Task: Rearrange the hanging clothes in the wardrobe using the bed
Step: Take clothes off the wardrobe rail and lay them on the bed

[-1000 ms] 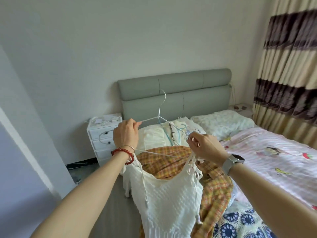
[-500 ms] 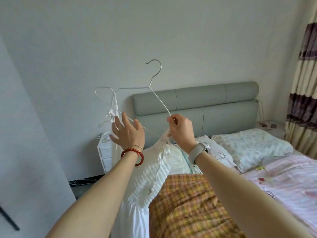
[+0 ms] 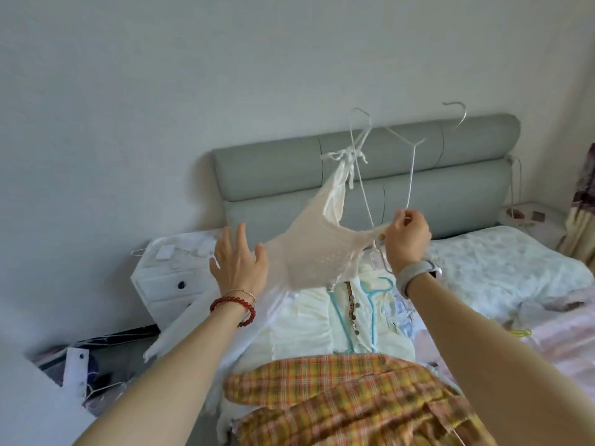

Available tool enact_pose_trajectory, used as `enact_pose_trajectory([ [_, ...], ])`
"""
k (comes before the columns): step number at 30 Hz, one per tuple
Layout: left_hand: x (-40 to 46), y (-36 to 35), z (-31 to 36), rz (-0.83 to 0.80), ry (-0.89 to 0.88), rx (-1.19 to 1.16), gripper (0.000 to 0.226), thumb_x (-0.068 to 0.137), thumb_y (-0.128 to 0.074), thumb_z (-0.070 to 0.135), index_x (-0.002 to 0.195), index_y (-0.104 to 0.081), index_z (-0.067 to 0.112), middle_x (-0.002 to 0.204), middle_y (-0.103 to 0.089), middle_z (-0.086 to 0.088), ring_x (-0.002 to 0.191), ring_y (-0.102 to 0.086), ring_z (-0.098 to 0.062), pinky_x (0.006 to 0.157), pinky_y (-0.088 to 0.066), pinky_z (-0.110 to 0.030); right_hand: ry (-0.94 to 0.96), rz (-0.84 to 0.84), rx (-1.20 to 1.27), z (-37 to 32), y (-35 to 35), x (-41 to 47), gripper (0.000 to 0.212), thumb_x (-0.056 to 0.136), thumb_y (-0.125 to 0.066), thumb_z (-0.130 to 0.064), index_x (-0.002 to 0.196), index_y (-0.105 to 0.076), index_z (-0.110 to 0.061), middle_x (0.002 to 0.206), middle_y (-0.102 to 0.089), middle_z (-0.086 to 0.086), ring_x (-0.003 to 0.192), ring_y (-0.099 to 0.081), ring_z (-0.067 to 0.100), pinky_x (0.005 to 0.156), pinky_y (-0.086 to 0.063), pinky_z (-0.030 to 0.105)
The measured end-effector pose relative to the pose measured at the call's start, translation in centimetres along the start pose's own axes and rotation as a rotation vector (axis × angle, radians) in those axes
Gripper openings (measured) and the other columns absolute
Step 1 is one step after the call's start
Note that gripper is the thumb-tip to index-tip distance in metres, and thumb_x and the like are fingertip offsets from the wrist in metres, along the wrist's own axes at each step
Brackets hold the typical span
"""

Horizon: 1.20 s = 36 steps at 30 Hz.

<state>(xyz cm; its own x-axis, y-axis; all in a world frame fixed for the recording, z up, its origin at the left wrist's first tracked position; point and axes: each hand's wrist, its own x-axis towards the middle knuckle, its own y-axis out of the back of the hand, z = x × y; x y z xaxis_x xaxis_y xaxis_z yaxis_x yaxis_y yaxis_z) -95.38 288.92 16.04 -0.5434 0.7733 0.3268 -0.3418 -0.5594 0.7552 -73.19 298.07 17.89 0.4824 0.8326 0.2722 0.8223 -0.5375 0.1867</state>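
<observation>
Head view: white knit top (image 3: 309, 249) hangs in the air above the bed (image 3: 502, 275), in front of the grey headboard (image 3: 267, 175). One tied strap of it loops over the end of a white wire hanger (image 3: 409, 156), which is tilted, hook up and to the right. The top stretches from that strap down toward both hands.

Right hand (image 3: 406, 235) has its fingers curled, pinching the lower end of the hanger wire together with an edge of the top. A grey watch sits on that wrist.

Left hand (image 3: 238, 259) is spread, fingers straight and fanned, palm facing away, at the left edge of the top. Cannot tell whether it touches the fabric. Red bead bracelet and a thin chain on that wrist.

Below the hands, a pile of clothes lies on the bed: a cream ruffled garment (image 3: 309, 323) with a light blue hanger (image 3: 370, 304) on it, and nearer the camera an orange-yellow plaid garment (image 3: 347, 397). White fabric trails off the left side of the bed.

A floral pillow (image 3: 495, 262) lies at the head of the bed, right of the hands. A yellow hanger (image 3: 520, 333) rests on the pink sheet. A white nightstand (image 3: 167, 268) stands just beside the bed at left. Curtain edge (image 3: 582, 204) at far right.
</observation>
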Motion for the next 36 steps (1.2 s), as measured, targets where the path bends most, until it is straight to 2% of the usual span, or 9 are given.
enact_pose_trajectory([
  [3, -0.6, -7.8, -1.2, -0.202, -0.006, 0.048, 0.053, 0.097, -0.033, 0.032, 0.147, -0.016, 0.021, 0.155, -0.010, -0.007, 0.141, -0.009, -0.024, 0.114, -0.013, -0.044, -0.041, -0.029, -0.192, 8.5, 0.1, 1.8, 0.026, 0.097, -0.039, -0.018, 0.100, -0.057, 0.001, 0.093, -0.063, 0.021, 0.086, -0.056, 0.038, 0.065, -0.036, 0.033],
  [8, -3.8, -18.2, -5.0, -0.501, 0.019, 0.131, 0.053, 0.099, -0.029, 0.036, 0.147, -0.013, 0.023, 0.156, -0.004, -0.004, 0.142, -0.005, -0.024, 0.114, -0.013, -0.047, -0.097, -0.212, -0.434, 20.5, -2.3, 0.1, 0.022, 0.096, -0.038, -0.017, 0.091, -0.057, -0.008, 0.077, -0.056, 0.017, 0.069, -0.048, 0.030, 0.059, -0.031, 0.032],
  [12, -5.2, -23.7, -8.1, -0.642, 0.033, 0.252, 0.054, 0.099, -0.026, 0.038, 0.147, -0.006, 0.026, 0.156, 0.001, -0.002, 0.143, -0.001, -0.025, 0.114, -0.014, -0.048, -0.110, -0.397, -0.241, 24.7, -6.1, -2.0, 0.020, 0.095, -0.045, -0.016, 0.097, -0.060, -0.003, 0.068, -0.062, 0.013, 0.060, -0.058, 0.029, 0.058, -0.049, 0.039],
  [15, -5.5, -26.9, -9.5, -0.685, 0.000, 0.310, 0.055, 0.099, -0.027, 0.038, 0.147, -0.004, 0.026, 0.156, 0.003, -0.002, 0.143, 0.001, -0.025, 0.113, -0.014, -0.048, -0.296, -0.375, -0.127, 27.5, -8.2, -2.4, 0.014, 0.095, -0.045, -0.013, 0.090, -0.057, -0.007, 0.057, -0.054, 0.003, 0.045, -0.055, 0.012, 0.048, -0.046, 0.019],
  [17, -5.3, -29.0, -10.2, -0.707, -0.031, 0.333, 0.056, 0.099, -0.026, 0.038, 0.147, -0.002, 0.027, 0.156, 0.006, -0.001, 0.143, 0.003, -0.024, 0.114, -0.012, -0.049, -0.364, -0.369, -0.207, 30.4, -9.5, -2.3, 0.019, 0.096, -0.042, -0.017, 0.085, -0.055, -0.009, 0.062, -0.055, 0.006, 0.061, -0.057, 0.025, 0.056, -0.044, 0.024],
  [20, -5.0, -31.9, -11.5, -0.785, -0.093, 0.403, 0.056, 0.099, -0.023, 0.040, 0.147, 0.004, 0.031, 0.155, 0.014, 0.002, 0.142, 0.011, -0.024, 0.114, -0.005, -0.050, -0.347, -0.449, -0.429, 34.6, -10.6, -2.9, 0.029, 0.097, -0.037, -0.026, 0.085, -0.055, -0.006, 0.090, -0.058, 0.021, 0.084, -0.052, 0.032, 0.067, -0.041, 0.035],
  [24, -4.4, -34.4, -12.7, -0.897, -0.188, 0.496, 0.056, 0.098, -0.020, 0.046, 0.145, 0.009, 0.036, 0.153, 0.023, 0.004, 0.140, 0.020, -0.025, 0.112, 0.004, -0.053, -0.154, -0.544, -0.732, 36.5, -10.1, -3.9, 0.050, 0.096, -0.034, -0.040, 0.131, -0.037, -0.004, 0.128, -0.038, 0.017, 0.116, -0.038, 0.036, 0.086, -0.039, 0.045],
  [26, -4.2, -34.5, -12.8, -0.915, -0.187, 0.513, 0.056, 0.098, -0.020, 0.046, 0.145, 0.008, 0.036, 0.153, 0.023, 0.004, 0.140, 0.021, -0.025, 0.111, 0.005, -0.054, -0.115, -0.534, -0.804, 36.2, -9.7, -4.2, 0.058, 0.096, -0.033, -0.043, 0.140, -0.024, -0.006, 0.136, -0.031, 0.015, 0.121, -0.033, 0.035, 0.090, -0.037, 0.046],
  [36, -6.3, -26.7, -10.1, -0.652, -0.232, 0.473, 0.052, 0.099, -0.023, 0.037, 0.147, -0.004, 0.030, 0.156, 0.007, -0.001, 0.143, 0.008, -0.024, 0.114, -0.001, -0.053, 0.160, -0.723, -0.896, 30.2, -4.4, -6.9, 0.055, 0.098, -0.023, -0.040, 0.147, -0.008, -0.020, 0.156, -0.002, 0.007, 0.142, 0.001, 0.026, 0.114, -0.003, 0.048],
])
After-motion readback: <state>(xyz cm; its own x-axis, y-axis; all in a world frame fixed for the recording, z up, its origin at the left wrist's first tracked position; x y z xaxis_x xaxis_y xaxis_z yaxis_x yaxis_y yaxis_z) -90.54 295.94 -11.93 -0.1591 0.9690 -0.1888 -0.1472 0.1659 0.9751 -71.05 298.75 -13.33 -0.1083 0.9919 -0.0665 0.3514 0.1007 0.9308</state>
